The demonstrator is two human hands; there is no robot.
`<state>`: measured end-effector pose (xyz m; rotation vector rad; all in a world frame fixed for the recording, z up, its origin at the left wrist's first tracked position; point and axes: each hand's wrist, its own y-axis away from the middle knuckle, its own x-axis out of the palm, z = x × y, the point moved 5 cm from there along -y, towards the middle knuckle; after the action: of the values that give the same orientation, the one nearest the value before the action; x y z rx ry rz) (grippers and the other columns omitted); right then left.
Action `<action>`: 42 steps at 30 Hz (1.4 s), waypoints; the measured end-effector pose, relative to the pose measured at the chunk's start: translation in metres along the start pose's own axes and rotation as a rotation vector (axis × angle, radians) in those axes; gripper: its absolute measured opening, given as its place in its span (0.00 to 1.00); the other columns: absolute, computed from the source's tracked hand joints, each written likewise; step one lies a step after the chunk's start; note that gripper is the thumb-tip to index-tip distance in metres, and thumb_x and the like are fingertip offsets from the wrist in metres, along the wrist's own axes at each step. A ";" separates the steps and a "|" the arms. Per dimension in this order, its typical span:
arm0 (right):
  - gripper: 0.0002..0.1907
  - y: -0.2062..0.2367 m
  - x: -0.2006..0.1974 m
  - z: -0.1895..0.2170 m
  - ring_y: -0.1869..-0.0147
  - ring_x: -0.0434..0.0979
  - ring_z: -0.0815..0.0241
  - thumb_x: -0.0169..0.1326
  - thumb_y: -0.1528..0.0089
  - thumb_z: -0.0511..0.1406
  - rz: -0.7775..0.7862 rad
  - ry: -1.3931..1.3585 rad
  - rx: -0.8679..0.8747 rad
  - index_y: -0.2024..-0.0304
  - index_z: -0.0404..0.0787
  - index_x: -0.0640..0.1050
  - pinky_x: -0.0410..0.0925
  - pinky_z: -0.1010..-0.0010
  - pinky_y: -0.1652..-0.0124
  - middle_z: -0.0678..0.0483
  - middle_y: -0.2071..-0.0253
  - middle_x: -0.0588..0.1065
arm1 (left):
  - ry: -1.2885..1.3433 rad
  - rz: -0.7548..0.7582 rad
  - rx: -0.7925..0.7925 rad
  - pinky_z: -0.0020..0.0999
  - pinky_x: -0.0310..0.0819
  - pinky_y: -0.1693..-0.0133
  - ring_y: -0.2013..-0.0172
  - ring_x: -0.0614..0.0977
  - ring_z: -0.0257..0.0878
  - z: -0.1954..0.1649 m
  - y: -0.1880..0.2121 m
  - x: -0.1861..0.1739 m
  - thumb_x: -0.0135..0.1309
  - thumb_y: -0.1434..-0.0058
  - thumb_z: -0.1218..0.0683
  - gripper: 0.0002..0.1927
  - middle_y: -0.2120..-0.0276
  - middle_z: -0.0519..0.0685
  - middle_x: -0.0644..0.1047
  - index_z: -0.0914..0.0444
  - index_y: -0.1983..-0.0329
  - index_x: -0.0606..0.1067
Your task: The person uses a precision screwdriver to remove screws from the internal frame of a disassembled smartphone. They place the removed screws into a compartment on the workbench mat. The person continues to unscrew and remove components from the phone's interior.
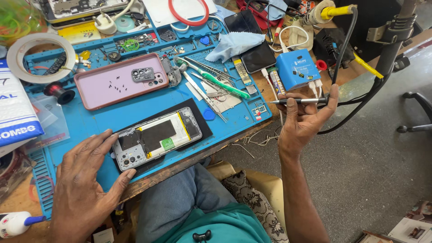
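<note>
Scene bright and evenly lit, daylight-like, diffuse; shadows soft and short, faint under the left hand (85, 180) on the blue work mat (90, 123) and under the right hand (303, 119) over the grey floor (369, 171). Mild glare on the glossy dark phone screen (257, 56) and white tape roll (38, 57). Focus sharp at centre; wide-angle bowing bends the frame edges, and the top-left corner is slightly soft.
</note>
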<state>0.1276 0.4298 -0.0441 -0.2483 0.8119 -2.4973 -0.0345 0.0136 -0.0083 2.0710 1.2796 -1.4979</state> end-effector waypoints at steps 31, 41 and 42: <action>0.49 0.041 0.093 0.057 0.54 0.84 0.54 0.61 0.24 0.28 0.139 -0.445 0.272 0.20 0.49 0.38 0.80 0.68 0.55 0.45 0.56 0.80 | 0.273 -0.216 0.125 0.48 0.68 0.47 0.49 0.76 0.49 -0.012 -0.010 -0.027 0.68 0.44 0.59 0.12 0.56 0.51 0.78 0.59 0.57 0.82; 0.45 0.058 0.205 0.100 0.51 0.84 0.54 0.57 0.22 0.25 0.499 -0.570 0.319 0.19 0.49 0.40 0.81 0.66 0.51 0.46 0.54 0.79 | 0.375 -0.196 0.299 0.44 0.71 0.50 0.54 0.78 0.47 -0.014 -0.047 -0.025 0.66 0.43 0.56 0.13 0.60 0.47 0.83 0.60 0.55 0.82; 0.45 0.059 0.209 0.102 0.51 0.84 0.54 0.57 0.22 0.25 0.503 -0.551 0.321 0.19 0.49 0.40 0.81 0.66 0.51 0.46 0.54 0.79 | 0.372 -0.199 0.311 0.44 0.71 0.49 0.54 0.79 0.47 -0.014 -0.048 -0.026 0.66 0.43 0.55 0.11 0.60 0.47 0.83 0.60 0.56 0.82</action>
<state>0.0042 0.2313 0.0071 -0.5157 0.2043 -1.9036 -0.0649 0.0379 0.0324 2.5858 1.5004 -1.5220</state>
